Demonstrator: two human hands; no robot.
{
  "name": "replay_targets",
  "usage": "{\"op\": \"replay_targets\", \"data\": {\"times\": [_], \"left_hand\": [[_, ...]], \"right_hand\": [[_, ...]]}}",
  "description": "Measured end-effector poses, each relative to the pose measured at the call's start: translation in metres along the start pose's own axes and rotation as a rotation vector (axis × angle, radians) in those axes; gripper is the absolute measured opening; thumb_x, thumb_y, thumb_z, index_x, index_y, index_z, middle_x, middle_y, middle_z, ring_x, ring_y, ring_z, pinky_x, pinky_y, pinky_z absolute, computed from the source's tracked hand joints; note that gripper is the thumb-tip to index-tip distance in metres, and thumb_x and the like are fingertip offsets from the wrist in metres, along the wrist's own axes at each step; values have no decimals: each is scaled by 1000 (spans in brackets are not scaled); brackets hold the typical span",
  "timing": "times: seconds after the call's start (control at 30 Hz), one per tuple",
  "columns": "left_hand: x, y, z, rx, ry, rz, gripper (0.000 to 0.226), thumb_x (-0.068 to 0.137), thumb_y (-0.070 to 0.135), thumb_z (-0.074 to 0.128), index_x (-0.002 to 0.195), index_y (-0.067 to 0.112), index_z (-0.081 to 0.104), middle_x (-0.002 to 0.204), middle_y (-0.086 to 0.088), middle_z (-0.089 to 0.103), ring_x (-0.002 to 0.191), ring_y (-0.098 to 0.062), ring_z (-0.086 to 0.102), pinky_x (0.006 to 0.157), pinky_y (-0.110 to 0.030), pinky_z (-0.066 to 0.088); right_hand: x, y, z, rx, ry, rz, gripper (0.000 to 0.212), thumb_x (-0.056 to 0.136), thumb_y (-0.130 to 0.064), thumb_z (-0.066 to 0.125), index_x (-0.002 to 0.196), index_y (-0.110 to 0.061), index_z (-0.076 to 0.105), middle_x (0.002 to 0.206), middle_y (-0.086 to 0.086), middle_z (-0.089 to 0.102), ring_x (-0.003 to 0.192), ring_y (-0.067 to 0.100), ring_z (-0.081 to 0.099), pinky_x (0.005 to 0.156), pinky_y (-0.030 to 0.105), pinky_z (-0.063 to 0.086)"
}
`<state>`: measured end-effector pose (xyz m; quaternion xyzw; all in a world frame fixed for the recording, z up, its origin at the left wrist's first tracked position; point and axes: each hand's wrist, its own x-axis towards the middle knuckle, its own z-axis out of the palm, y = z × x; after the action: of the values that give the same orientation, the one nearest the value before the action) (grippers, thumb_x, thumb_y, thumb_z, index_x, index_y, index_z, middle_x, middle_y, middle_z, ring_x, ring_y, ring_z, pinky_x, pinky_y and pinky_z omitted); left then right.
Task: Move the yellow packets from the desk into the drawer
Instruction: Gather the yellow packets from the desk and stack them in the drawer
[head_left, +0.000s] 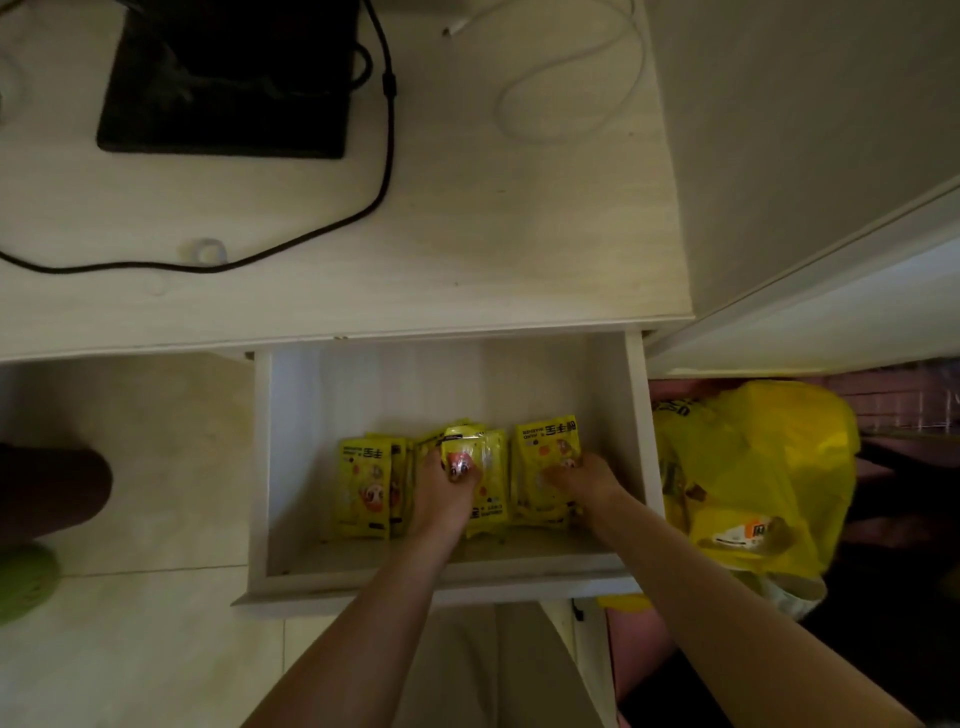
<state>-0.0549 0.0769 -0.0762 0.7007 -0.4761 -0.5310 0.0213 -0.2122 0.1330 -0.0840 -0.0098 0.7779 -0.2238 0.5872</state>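
Open white drawer (636, 415) under desk (467, 234). Yellow packets (363, 488) stacked in three piles along drawer floor. Left hand (441, 493) fingers closed around middle pile; right hand (587, 480) spread flat on right pile, gripping nothing. Yellow bag (753, 467) far right.

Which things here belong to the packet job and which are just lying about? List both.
Part of the job:
- yellow packets in three stacks
- open drawer holding them
- left hand on the middle stack
- right hand on the right stack
- desk

Just lying about:
- black cable
- white cable
- black device
- yellow plastic bag beside the drawer
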Motion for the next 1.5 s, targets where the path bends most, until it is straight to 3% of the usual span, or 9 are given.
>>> {"op": "replay_targets", "data": {"times": [0.1,0.33,0.53,0.77,0.87,1.03,1.2,1.33,1.5], "left_hand": [[4,-3,-2,92,14,6,40,87,25,66,120,7,52,111,-3,57,101,-24,56,77,-26,37],[-2,-3,-8,213,12,42,16,89,25,64,89,10,57,82,-1,56,76,-16,49,59,-27,31],[-11,-7,-23,321,-27,69,22,90,22,61,109,12,66,124,-4,63,112,-22,58,82,-23,38],[-43,-9,-70,237,-8,88,32,85,10,65,117,8,61,120,-9,64,111,-24,59,94,-31,46],[-61,-17,-93,195,64,136,27,86,7,63,113,7,62,113,-9,66,106,-23,61,89,-29,48],[-102,-33,-130,151,205,231,21,89,12,61,110,12,63,105,-4,69,96,-19,63,79,-24,45],[-135,-57,-159,121,298,290,22,93,18,54,113,14,62,100,-6,71,90,-19,65,78,-32,53],[-157,-85,-186,104,386,284,22,94,20,50,112,16,61,96,-4,69,87,-17,63,72,-29,49],[-175,-138,-229,147,453,235,22,95,25,48,115,22,57,98,2,67,90,-15,62,76,-27,50]], "right_hand": [[-1,-1,-2,-116,20,-71,29,90,-13,61,119,-8,61,115,15,65,107,29,61,87,34,49],[-10,-2,-8,-281,98,-143,31,87,-20,66,115,-7,59,111,12,65,105,28,60,84,33,46],[-34,-3,-16,-543,112,-131,19,95,-20,53,107,-5,50,93,8,53,84,20,50,73,28,40],[-81,-9,-13,-622,75,-213,34,92,-13,47,126,-7,43,109,14,61,82,24,58,61,28,43],[-102,-13,-6,-707,59,-327,48,93,-11,46,140,-11,33,122,15,57,85,24,58,62,29,45],[-140,-22,23,-882,31,-557,45,95,-14,47,138,-10,37,135,13,50,115,32,54,90,38,48],[-172,-25,64,-1076,-11,-751,38,97,-18,42,134,-12,40,130,12,48,108,32,56,81,34,47],[-198,-22,114,-1229,-35,-881,34,96,-22,39,129,-15,43,126,11,52,110,31,54,91,40,46],[-233,-9,188,-1309,-98,-955,36,95,-22,42,131,-16,44,130,10,51,117,31,52,91,38,45]]}}
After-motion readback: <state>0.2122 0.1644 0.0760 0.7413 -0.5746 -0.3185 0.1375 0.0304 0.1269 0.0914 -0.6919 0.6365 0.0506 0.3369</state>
